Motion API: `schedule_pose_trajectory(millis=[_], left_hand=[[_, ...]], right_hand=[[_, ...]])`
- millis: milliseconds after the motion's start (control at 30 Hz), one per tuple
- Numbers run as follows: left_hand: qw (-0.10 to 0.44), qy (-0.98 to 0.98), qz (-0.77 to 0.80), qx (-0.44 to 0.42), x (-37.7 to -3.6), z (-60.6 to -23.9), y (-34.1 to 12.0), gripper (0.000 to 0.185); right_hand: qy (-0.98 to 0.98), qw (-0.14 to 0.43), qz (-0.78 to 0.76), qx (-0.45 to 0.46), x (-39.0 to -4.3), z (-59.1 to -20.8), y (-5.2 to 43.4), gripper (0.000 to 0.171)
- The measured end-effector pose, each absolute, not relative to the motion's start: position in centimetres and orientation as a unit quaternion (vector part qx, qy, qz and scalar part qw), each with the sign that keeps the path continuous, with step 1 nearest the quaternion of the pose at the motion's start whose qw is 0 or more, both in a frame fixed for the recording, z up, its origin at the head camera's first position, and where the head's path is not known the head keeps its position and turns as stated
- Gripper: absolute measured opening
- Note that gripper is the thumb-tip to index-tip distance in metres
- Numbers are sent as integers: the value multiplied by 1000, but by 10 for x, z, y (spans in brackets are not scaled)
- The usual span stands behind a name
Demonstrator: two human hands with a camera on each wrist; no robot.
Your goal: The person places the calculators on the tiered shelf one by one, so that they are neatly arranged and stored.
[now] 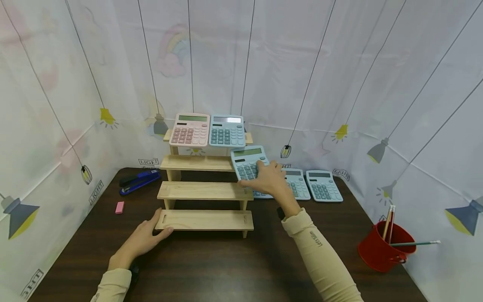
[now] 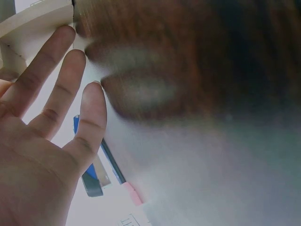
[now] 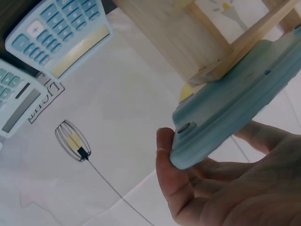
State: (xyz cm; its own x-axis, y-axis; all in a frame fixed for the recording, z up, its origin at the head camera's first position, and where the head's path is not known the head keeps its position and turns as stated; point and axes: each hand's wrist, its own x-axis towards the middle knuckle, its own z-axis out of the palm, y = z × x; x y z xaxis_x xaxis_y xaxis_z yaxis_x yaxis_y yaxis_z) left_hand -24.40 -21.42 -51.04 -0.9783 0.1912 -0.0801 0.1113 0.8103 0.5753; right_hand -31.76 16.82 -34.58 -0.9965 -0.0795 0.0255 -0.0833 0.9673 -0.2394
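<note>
My right hand (image 1: 268,180) grips a light blue calculator (image 1: 247,152) by its edges, tilted beside the right end of a four-tier wooden stand (image 1: 205,219). In the right wrist view the calculator's underside (image 3: 230,110) shows, close to the stand's wood. My left hand (image 1: 140,238) touches the left end of the lowest step, thumb along its front edge; in the left wrist view its fingers (image 2: 70,77) are straight, tips down by the dark table. A pink calculator (image 1: 190,130) and a blue calculator (image 1: 227,131) lean side by side on the top tier.
Blue calculators (image 1: 324,186) lie on the table right of the stand, one partly hidden behind my right hand. At left are a blue stapler (image 1: 140,182) and a pink eraser (image 1: 119,207). A red bucket (image 1: 379,251) with pencils stands at right. White printed cloth walls surround the table.
</note>
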Motion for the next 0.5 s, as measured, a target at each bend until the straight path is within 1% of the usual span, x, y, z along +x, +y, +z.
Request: schedule_pose_trajectory(millis=[333,500], left_hand=[[64,950,294,79,-245,-512,-214,101],[64,950,294,80,-245,-512,-214,101]], right_hand=[[-991,20,128,24,-318,-353,152,116],[-990,31,132,24,-319,-357,144,114]])
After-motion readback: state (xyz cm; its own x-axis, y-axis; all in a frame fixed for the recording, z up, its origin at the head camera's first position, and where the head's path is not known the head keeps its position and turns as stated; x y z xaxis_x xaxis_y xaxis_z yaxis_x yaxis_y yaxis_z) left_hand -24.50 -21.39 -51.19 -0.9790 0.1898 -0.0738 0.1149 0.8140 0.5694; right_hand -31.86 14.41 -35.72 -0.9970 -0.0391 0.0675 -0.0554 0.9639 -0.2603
